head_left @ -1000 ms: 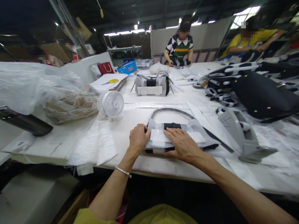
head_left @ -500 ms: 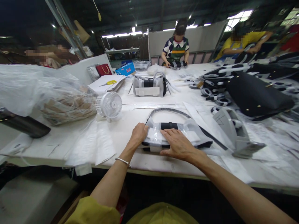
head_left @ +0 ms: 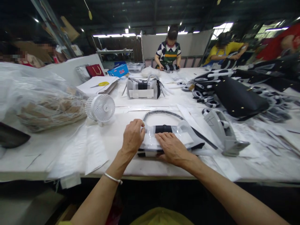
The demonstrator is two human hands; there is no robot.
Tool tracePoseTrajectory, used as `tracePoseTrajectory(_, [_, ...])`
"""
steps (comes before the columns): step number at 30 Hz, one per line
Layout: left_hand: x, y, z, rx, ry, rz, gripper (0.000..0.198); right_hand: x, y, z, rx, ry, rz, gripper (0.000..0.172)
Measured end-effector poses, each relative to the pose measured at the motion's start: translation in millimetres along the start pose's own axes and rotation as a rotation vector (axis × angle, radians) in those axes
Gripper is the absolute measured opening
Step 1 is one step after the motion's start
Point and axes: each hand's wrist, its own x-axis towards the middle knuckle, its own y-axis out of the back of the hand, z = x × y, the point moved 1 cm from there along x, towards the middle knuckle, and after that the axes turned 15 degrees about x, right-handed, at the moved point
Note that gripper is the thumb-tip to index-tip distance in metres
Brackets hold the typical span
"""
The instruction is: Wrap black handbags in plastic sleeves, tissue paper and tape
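Note:
A black handbag (head_left: 185, 139) wrapped in white and clear film lies flat near the front edge of the white table (head_left: 117, 137), its dark handle (head_left: 161, 113) arching away from me. My left hand (head_left: 132, 136) curls over the bag's left end, fingers closed on the wrapping. My right hand (head_left: 171, 148) lies flat on top of the wrapped bag with fingers stretched out, pressing the film down.
A small white fan (head_left: 100, 108) stands left of the bag. A big plastic sack (head_left: 37, 97) fills the left. Another wrapped bag (head_left: 142, 88) sits mid-table. A grey tape dispenser (head_left: 222, 131) and black bags (head_left: 237, 98) lie right. Other people work at the far side.
My left hand has curled further over the bag's left end. The right hand slid slightly toward me on the wrapping. The view shifted a little to the right.

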Motion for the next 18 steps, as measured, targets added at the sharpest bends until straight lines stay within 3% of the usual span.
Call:
tracePoseTrajectory(3, [-3.6,-7.7,8.3,0.054,-0.217,-0.066,0.022,-1.0,1.0,0.6,0.015,-0.006,-0.026,0.085])
tracePoseTrajectory(6, [-7.6,-20.5,10.3,0.082,-0.233,-0.106,0.031,-0.5,17.0,6.2,0.113,-0.022,-0.095,0.088])
tracePoseTrajectory(12, [11.4,-27.7,-0.3,0.054,-0.307,-0.218,0.044,14.1,73.3,61.5,0.217,-0.295,-0.007,0.053])
tracePoseTrajectory(16, [32.2,-32.4,-1.3,-0.009,-0.335,-0.245,0.035,19.5,71.3,102.7,0.197,-0.404,-0.174,0.039])
tracePoseTrajectory(18, [37.2,-36.0,1.0,-0.032,-0.31,-0.245,0.038,20.7,63.6,112.9,0.206,-0.432,-0.18,0.034])
